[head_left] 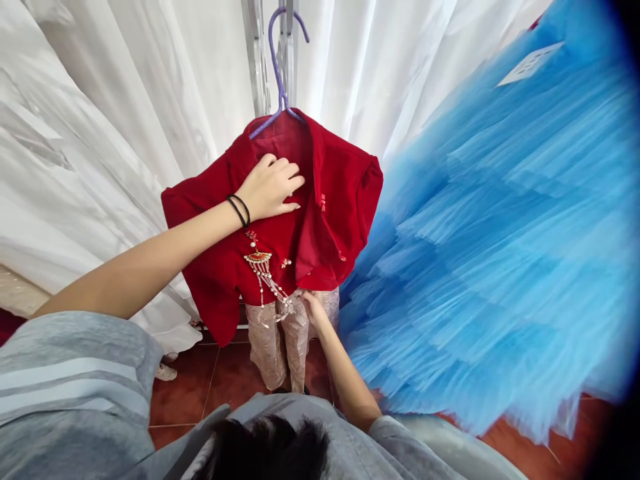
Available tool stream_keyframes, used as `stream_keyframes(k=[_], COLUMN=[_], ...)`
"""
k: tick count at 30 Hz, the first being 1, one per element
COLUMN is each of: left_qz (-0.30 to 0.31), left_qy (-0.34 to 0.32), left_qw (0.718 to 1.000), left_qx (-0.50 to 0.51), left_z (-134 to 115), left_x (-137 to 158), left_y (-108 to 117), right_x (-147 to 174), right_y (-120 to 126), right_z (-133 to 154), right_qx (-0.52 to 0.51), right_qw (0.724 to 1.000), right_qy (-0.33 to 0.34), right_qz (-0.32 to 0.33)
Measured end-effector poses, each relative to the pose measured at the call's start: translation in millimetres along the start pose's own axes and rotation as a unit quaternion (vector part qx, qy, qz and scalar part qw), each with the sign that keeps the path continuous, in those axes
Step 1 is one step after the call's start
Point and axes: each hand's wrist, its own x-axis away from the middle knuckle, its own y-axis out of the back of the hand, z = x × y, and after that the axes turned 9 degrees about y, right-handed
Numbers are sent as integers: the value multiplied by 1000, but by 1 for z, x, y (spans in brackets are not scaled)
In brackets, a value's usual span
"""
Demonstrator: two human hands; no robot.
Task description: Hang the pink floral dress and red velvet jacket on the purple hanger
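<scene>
A red velvet jacket [345, 160] hangs unfastened on a purple hanger [275, 57]. My left hand [274, 188], a black band at its wrist, lies over the upper chest of the jacket with bent fingers and gathers its front edge. At the bottom hem, my right hand [313, 307] pinches the jacket's edge between thumb and fingers. From the left front panel dangles a beaded fan-shaped ornament [258, 259] with pearl strands. Small red knot buttons sit along the right front edge. Below the hem hang pale patterned trousers [263, 340].
White draped fabric [175, 80] fills the back and left. On the right spreads a large blue tulle dress [490, 220] with a white tag [530, 63]. A metal post [257, 60] stands behind the hanger. Red tiles [183, 380] cover the floor, and a light shoe [166, 372] shows at left.
</scene>
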Motion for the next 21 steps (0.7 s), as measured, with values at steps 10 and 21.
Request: stream_keyframes(k=[10,21], left_qz=[-66,174], left_qy=[176,331], left_qw=[967,790], left_qx=[170,487], left_z=[-57,-19], left_x=[-8,9], left_y=[-8,47], right_x=[-20,53], right_y=[66,28], right_z=[43,0], right_qx=[-38,-55], right_qw=[997,993], right_qy=[-43,-104], right_qz=[-55,-4])
